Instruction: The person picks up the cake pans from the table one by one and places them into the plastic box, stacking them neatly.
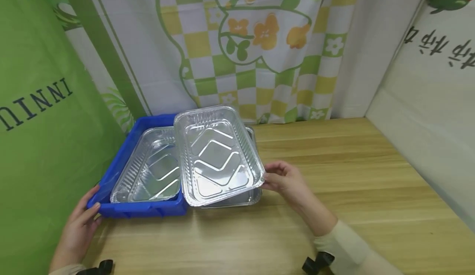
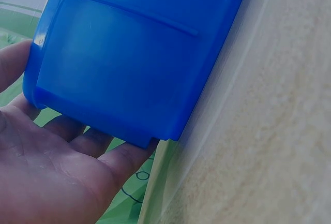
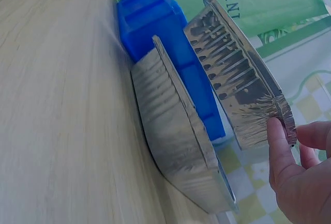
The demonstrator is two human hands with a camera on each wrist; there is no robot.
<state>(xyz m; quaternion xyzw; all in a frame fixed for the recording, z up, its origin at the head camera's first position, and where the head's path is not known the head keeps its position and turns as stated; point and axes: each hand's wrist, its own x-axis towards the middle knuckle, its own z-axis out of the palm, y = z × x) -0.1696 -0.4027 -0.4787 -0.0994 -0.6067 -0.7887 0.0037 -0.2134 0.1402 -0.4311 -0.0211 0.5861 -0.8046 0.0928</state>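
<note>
My right hand (image 1: 283, 178) pinches the near right corner of a foil tray (image 1: 217, 159) between thumb and fingers. The tray is raised and tilted; in the right wrist view its crimped side wall (image 3: 232, 69) stands apart from a second foil tray (image 3: 165, 110) on the table. From the head that second tray is mostly hidden, only its near and right edges showing. My left hand (image 1: 79, 221) grips the near left corner of a blue plastic bin (image 1: 139, 210), thumb at the rim, fingers against the outer wall (image 2: 119, 63). Inside the bin lies another foil tray (image 1: 156, 168).
The wooden table (image 1: 334, 176) extends to the right of the trays. A patterned curtain (image 1: 259, 52) hangs behind it, a green cloth (image 1: 48, 114) along the left side and a white printed cloth (image 1: 434, 102) along the right.
</note>
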